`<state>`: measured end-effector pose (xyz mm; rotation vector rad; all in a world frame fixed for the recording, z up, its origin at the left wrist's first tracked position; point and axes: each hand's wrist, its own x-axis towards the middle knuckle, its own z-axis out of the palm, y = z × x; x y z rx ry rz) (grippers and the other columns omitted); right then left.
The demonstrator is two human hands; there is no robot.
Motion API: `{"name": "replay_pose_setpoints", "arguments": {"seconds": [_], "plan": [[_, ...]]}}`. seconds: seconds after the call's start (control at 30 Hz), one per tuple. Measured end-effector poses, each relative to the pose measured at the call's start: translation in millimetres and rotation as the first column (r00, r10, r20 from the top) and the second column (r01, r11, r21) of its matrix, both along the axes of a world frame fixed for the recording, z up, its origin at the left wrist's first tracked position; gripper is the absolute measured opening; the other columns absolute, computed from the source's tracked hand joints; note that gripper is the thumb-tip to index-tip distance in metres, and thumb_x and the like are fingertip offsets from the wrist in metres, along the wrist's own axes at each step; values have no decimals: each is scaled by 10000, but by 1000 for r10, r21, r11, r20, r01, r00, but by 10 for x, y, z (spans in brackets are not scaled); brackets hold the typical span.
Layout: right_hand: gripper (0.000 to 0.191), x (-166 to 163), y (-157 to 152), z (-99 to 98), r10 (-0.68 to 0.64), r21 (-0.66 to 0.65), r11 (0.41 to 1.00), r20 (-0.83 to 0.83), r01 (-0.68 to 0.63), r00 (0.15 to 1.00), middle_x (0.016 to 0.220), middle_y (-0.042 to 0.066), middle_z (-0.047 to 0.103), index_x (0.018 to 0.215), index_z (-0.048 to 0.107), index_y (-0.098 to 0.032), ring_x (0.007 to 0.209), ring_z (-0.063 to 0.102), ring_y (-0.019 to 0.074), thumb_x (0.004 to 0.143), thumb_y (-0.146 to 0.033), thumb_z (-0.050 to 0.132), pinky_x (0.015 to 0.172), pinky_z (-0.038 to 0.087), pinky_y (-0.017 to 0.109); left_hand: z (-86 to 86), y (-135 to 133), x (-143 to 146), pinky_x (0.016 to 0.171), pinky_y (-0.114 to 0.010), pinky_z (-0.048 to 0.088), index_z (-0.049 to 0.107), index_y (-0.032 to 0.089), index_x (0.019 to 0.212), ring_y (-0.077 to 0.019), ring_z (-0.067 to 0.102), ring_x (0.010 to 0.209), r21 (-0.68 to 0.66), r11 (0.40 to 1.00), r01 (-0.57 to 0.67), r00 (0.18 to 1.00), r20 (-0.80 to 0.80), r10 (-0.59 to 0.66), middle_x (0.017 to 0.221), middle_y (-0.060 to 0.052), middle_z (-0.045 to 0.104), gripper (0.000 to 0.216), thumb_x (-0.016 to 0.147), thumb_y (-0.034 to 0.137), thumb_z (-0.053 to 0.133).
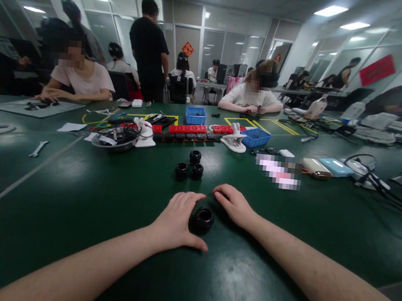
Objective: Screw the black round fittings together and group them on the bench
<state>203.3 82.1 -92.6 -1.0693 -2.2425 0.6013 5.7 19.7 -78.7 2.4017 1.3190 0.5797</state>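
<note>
A small black ring-shaped part (202, 219) stands on the green table (73, 204) between my two hands. My left hand (175, 219) rests palm down just left of it, fingers together, thumb curling round its near side. My right hand (234, 205) lies flat to its right, fingers pointing left behind the part, holding nothing. Three more black ring parts (190, 165) stand in a small cluster farther back on the table.
A row of red and black parts (188, 132), two blue bins (195, 115), white holders (234, 139), a bowl of cables (114, 137), a wrench (38, 148), phones and cables (374, 178) fill the table's far side. Several people sit or stand beyond.
</note>
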Motion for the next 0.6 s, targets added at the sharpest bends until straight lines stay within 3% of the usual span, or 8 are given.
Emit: {"name": "replay_pose_setpoints", "arguments": {"seconds": [0.13,0.27,0.37,0.5,0.6], "plan": [[202,-76,-4,10,-15,6,1000,-80,16,997,872,56,604,891,560,-166,823,554,172,877,-285,398,758,441,331,-35,46,-90,969,-538,272,529,168,1025,-325,463,1039,-12,1000,2,1000,-18,-2,1046,-95,514,780,429,611,765],[267,-156,-21,1,-4,24,1000,-175,9,985,906,60,588,970,522,-172,852,552,164,902,-351,335,767,445,321,-75,79,-85,1031,-552,136,562,193,930,-286,480,1025,-36,999,11,1000,-10,-11,1009,-60,513,657,466,621,744],[368,-148,-100,39,58,55,997,-203,-48,977,929,71,573,1011,503,-171,863,541,177,886,-467,324,774,440,338,-86,94,-69,1035,-554,122,569,196,883,-267,491,1003,-56,998,12,1000,7,-11,983,-45,513,570,509,590,743],[545,-111,-253,142,217,134,969,-79,-205,973,940,93,555,1008,520,-152,858,512,213,770,-634,428,767,423,385,-85,112,-54,1031,-545,143,564,202,868,-245,501,966,-64,998,24,999,31,-22,965,-28,519,495,539,518,756],[564,-119,-325,184,209,178,961,36,-212,977,962,107,531,976,553,-143,865,487,229,694,-631,541,759,408,402,-77,124,-40,997,-494,248,560,201,836,-226,503,918,-63,998,28,999,42,-26,935,-17,524,412,558,433,758]]}}
